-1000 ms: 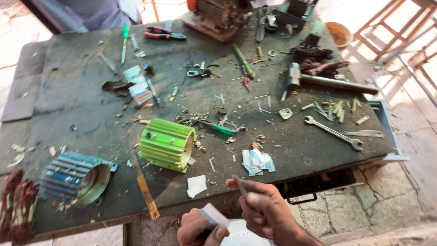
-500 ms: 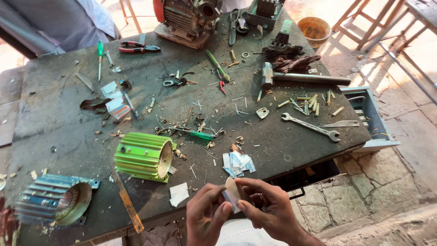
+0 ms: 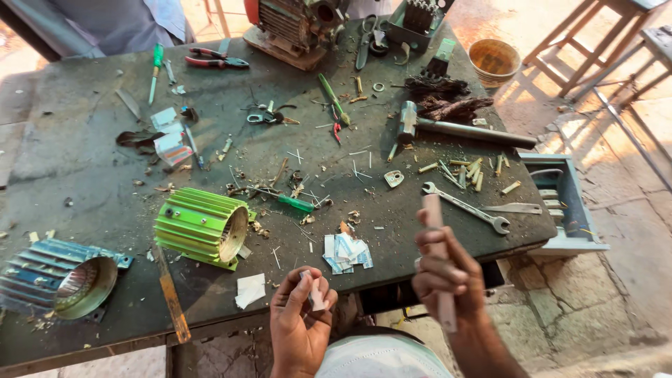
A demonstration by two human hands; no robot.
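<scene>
Pale, stiff-looking strip (image 3: 437, 260) stands upright in the right hand (image 3: 442, 269), whose fingers are curled around its middle so both ends stick out above and below. The left hand (image 3: 299, 320) sits lower and nearer the body, palm up, fingers loosely cupped around a small whitish folded piece (image 3: 314, 293) pinched against the thumb. Both hands hover just off the near edge of the dark workbench (image 3: 84, 175), not resting on it.

Just beyond the left hand lies a small heap of cut white and blue slips (image 3: 345, 250) and one loose white scrap (image 3: 250, 289). Further left are the green finned motor housing (image 3: 203, 227) on its side and a blue finned housing (image 3: 59, 271) at the corner. Ahead of the right hand lies a spanner (image 3: 465, 206), with a green-handled screwdriver (image 3: 283, 201) nearer the middle.

As I judge it, the risk is dropping: the small piece is held lightly over open floor, so a slip would send it down among the debris. The long strip, gripped only mid-length, could bend or crease if squeezed.
</scene>
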